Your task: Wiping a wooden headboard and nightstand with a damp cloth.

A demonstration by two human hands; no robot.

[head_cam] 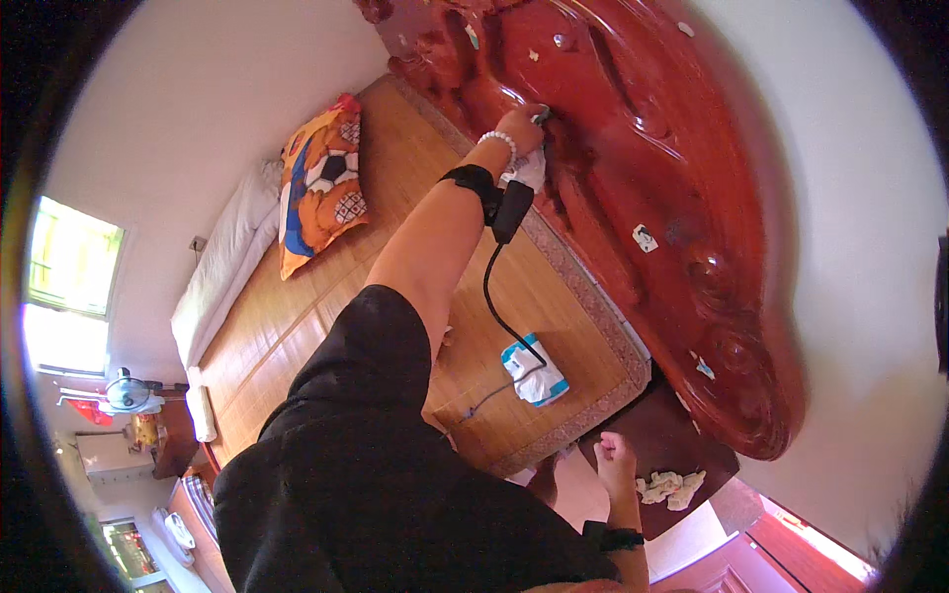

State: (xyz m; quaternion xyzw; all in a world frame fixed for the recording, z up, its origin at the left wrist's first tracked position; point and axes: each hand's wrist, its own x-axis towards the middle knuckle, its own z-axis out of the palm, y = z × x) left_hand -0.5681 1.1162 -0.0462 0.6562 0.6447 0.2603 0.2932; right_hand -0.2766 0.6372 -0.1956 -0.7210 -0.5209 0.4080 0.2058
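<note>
My left hand (523,127), with a white bead bracelet, reaches to the carved, glossy red wooden headboard (615,156). Its fingers are closed around a small greenish object (541,115), mostly hidden by the hand and pressed near the carving. A crumpled white tissue (530,170) shows just below the hand; whether the fingers hold it too cannot be told. Torn sticker scraps (644,239) cling to the headboard, with another (704,367) lower down. My right hand (615,459) hovers near a dark bedside surface (667,445), its fingers curled with nothing visible in them.
A pack of tissues (535,370) lies on the bamboo bed mat (474,296) beside a cable. Crumpled tissues (671,488) rest on the bedside surface. A football-patterned pillow (326,181) and white bedding (230,252) lie along the left wall. A fan (127,393) stands beyond the bed.
</note>
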